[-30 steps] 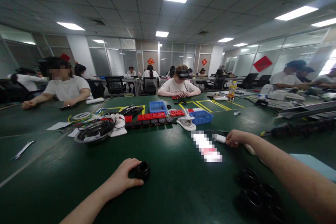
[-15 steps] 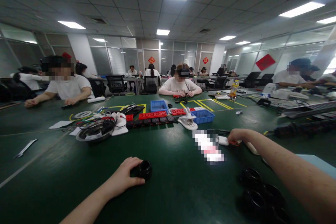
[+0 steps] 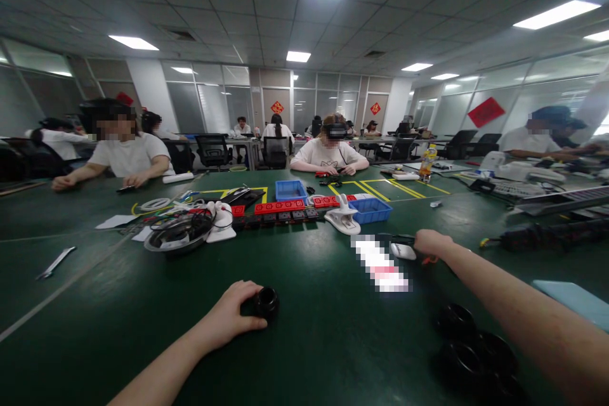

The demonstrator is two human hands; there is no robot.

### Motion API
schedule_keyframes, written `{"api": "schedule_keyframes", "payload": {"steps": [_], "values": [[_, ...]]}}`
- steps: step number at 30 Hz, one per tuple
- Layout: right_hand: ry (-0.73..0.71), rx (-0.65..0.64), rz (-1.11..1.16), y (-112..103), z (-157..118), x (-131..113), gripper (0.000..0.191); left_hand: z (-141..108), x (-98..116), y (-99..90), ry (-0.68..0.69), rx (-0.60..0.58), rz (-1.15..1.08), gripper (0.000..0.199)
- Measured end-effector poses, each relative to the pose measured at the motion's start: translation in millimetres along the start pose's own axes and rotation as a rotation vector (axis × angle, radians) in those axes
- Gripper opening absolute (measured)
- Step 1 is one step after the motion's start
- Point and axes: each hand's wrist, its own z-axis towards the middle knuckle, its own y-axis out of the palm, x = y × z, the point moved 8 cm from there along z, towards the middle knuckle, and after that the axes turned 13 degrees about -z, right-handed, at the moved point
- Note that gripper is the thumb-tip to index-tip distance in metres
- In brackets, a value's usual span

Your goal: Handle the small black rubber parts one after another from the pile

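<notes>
My left hand (image 3: 238,312) is closed around the side of a black ring-shaped part (image 3: 267,313), thumb at the near side and fingers at the far side. The part stands on the green table with its round opening upward. My right hand (image 3: 432,243) is stretched far forward on the right, fingers curled down. A bit of orange (image 3: 430,260) shows under it, but what the fingers hold is hidden. Just left of these fingers lies a small white rounded object (image 3: 403,251). Several similar black parts (image 3: 469,355) are grouped near my right forearm.
A blurred-out bright sheet or screen (image 3: 380,266) lies mid-table. Beyond are a white clamp-like stand (image 3: 342,219), blue baskets (image 3: 371,210), a red-and-black socket row (image 3: 280,209) and a metal bowl of cables (image 3: 157,244). A wrench (image 3: 56,263) lies left. Other people sit opposite.
The view has shifted slightly. A pale strip beside my right wrist no longer shows, with the forearm now lying over that spot. My left hand keeps its hold on the black part.
</notes>
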Motion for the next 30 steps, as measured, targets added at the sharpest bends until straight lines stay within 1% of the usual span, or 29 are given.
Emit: {"api": "schedule_keyframes", "payload": {"steps": [2, 3, 5, 7, 8, 9, 10, 11, 12, 13, 14, 15, 16, 17, 19, 21, 22, 24, 27, 30], "values": [[0.068, 0.052, -0.059, -19.5, -7.7, 1.8, 0.01, -0.2, -1.1, 0.4, 0.002, -0.005, -0.003, 0.046], [0.078, 0.083, -0.076, -32.2, -12.9, -0.2, 0.013, -0.1, -2.1, 0.5, 0.005, -0.007, -0.007, 0.046], [0.052, 0.141, -0.08, -61.5, -27.6, -11.7, 0.019, 0.3, -4.6, 0.5, 0.013, -0.006, -0.009, 0.047], [-0.053, 0.204, -0.049, -94.2, -51.6, -37.2, 0.021, 0.6, -7.0, -0.1, 0.027, 0.003, -0.006, 0.048], [-0.108, 0.237, -0.027, -109.8, -68.0, -53.8, 0.021, 0.7, -8.1, -0.5, 0.032, 0.01, -0.002, 0.049], [-0.183, 0.281, 0.059, -124.5, -87.8, -74.0, 0.022, 0.6, -8.7, -0.9, 0.041, 0.02, 0.0, 0.049], [-0.262, 0.289, 0.163, -133.6, -109.2, -96.8, 0.022, 0.3, -8.8, -1.3, 0.053, 0.032, 0.007, 0.05], [-0.356, 0.255, 0.274, -135.8, -131.4, -123.4, 0.023, -0.1, -8.6, -1.7, 0.066, 0.048, 0.016, 0.05], [-0.465, 0.195, 0.386, -131.8, -154.2, -153.4, 0.025, -0.7, -8.0, -2.1, 0.082, 0.068, 0.028, 0.049], [-0.557, 0.141, 0.496, -123.1, -175.9, -183.4, 0.027, -1.3, -7.8, -2.6, 0.092, 0.092, 0.039, 0.049], [-0.611, 0.105, 0.594, -110.3, -193.9, -211.2, 0.029, -2.0, -7.2, -3.1, 0.106, 0.118, 0.045, 0.049], [-0.622, 0.095, 0.676, -94.1, -206.6, -235.4, 0.032, -2.8, -6.5, -3.9, 0.121, 0.15, 0.054, 0.047], [-0.594, 0.108, 0.724, -75.0, -213.5, -255.7, 0.035, -3.6, -5.8, -4.4, 0.138, 0.179, 0.07, 0.046], [-0.542, 0.126, 0.732, -53.8, -215.1, -272.7, 0.038, -4.5, -5.5, -5.7, 0.15, 0.216, 0.096, 0.044], [-0.431, 0.141, 0.68, -12.5, -207.4, -298.3, 0.049, -6.3, -6.7, -9.5, 0.155, 0.3, 0.166, 0.042], [-0.366, 0.129, 0.626, 16.3, -193.1, -314.0, 0.058, -8.1, -9.9, -14.5, 0.138, 0.384, 0.215, 0.039], [-0.357, 0.115, 0.62, 24.6, -186.2, -319.3, 0.059, -8.6, -11.7, -16.4, 0.129, 0.413, 0.227, 0.038], [-0.409, 0.129, 0.659, 27.0, -178.6, -328.0, 0.057, -8.6, -15.2, -18.0, 0.108, 0.433, 0.242, 0.035], [-0.509, 0.204, 0.733, 15.4, -180.8, -335.9, 0.045, -7.4, -19.6, -18.5, 0.068, 0.44, 0.25, 0.031], [-0.512, 0.286, 0.775, 7.1, -186.4, -336.2, 0.032, -6.1, -22.8, -20.8, 0.042, 0.464, 0.228, 0.029]]}}
